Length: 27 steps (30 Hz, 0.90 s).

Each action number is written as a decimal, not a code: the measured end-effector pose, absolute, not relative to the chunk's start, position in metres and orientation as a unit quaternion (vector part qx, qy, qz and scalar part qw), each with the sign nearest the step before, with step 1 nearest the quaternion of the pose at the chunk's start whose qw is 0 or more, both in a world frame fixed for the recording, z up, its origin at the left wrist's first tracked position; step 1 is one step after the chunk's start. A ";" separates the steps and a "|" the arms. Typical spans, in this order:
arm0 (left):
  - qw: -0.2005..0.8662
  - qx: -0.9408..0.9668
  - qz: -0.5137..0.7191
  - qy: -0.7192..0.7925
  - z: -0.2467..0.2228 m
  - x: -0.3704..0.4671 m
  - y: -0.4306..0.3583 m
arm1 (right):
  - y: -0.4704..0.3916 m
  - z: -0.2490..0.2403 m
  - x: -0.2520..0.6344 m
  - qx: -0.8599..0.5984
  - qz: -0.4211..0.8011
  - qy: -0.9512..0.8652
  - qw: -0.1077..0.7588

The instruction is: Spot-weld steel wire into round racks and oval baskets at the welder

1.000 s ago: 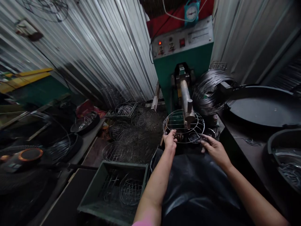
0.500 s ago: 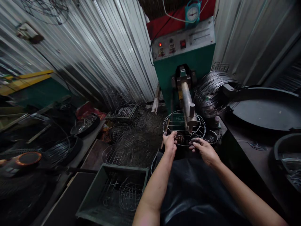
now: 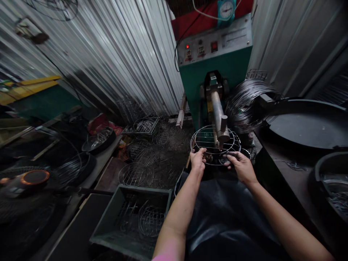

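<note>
A round wire rack (image 3: 201, 142), with parallel bars inside its rings, lies roughly level under the metal arm (image 3: 219, 116) of a green spot welding machine (image 3: 187, 83). My left hand (image 3: 198, 159) pinches the near left of its rim. At the near right, my right hand (image 3: 239, 165) has thumb and fingers closed on the same rim. The arm's blunt tip (image 3: 220, 145) is over the near part of the rack; whether it touches the wire I cannot tell.
On the right stand a wire coil (image 3: 244, 105), a large black pan (image 3: 307, 127) and a dark tub (image 3: 320, 174). A green crate (image 3: 106, 221) with wire racks sits at lower left. Loose wire racks (image 3: 136, 174) cover the floor behind it. A dial scale (image 3: 226, 12) tops the machine.
The view has shifted slightly. My right hand has moved a little up and to the right along the rack's rim. My left hand keeps its hold at the left.
</note>
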<state>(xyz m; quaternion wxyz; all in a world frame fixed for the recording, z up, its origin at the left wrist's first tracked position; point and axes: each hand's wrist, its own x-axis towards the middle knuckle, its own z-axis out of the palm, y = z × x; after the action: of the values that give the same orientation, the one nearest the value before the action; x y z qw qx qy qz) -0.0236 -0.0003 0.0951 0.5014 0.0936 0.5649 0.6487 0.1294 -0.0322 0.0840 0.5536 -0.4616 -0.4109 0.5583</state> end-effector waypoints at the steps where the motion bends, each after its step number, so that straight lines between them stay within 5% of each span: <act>1: 0.502 0.096 0.649 0.564 0.095 -0.023 -0.001 | -0.032 0.083 0.128 -0.460 0.549 -0.415 0.560; 11: 0.505 0.102 0.647 0.562 0.101 -0.023 -0.001 | -0.034 0.089 0.124 -0.448 0.616 -0.380 0.525; 27: 0.496 0.121 0.658 0.553 0.098 -0.029 0.001 | -0.027 0.091 0.135 -0.459 0.501 -0.623 0.387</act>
<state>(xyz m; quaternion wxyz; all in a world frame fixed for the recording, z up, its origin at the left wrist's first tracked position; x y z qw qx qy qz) -0.0292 0.0010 0.0976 0.4958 0.1215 0.5532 0.6583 0.1346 -0.0267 0.0907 0.3870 -0.4593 -0.6229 0.5012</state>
